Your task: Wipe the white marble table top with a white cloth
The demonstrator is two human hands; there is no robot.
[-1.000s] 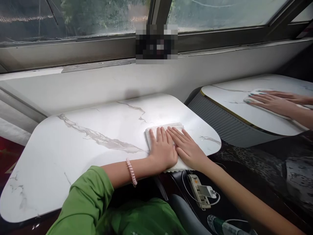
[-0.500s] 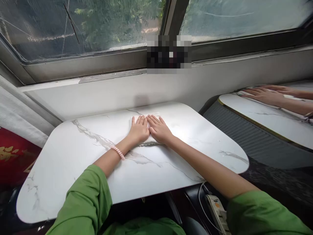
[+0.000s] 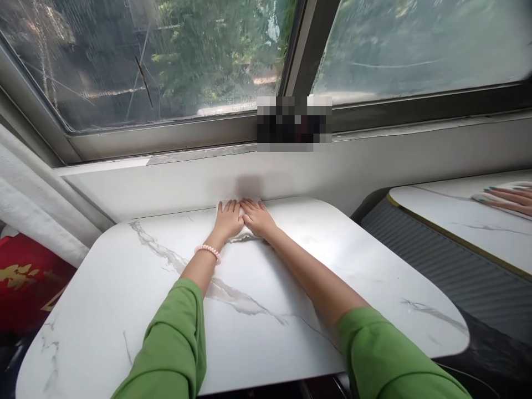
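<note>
The cloth (image 3: 243, 238) lies under the left hand (image 3: 229, 220) and right hand (image 3: 257, 220) at the far edge of the worktop (image 3: 266, 343), by the wall (image 3: 187, 188). The fingers (image 3: 248, 205) are flat, a little spread, pinching nothing, so pushing too hard could bunch it up or bump the wall.

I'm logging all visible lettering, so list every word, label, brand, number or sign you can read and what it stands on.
Readable text: none.
Red item at the left edge: gold marks, partly cut off, too unclear to read.
Pixelated patch at the window frame: anything there is hidden.
White cloth and marble-patterned tabletop: no lettering on the visible parts.
</note>
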